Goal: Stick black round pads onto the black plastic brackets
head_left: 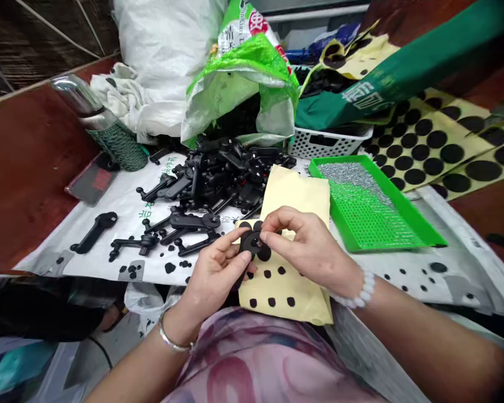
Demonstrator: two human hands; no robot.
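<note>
Black round plastic part point(252, 244), ring-shaped at its end, sits pinched between both hands just above a pale yellow backing sheet point(296, 196) dotted with small black stickers. Her left hand point(212, 274) grips it from below with thumb and forefinger, while the right hand point(311, 246) presses its fingertips onto the part's face. Behind them lies a heap of black plastic levers point(218, 173) on white sacking point(121, 215), and beside it a green plastic tray point(403, 215) holding silvery bits.
</note>
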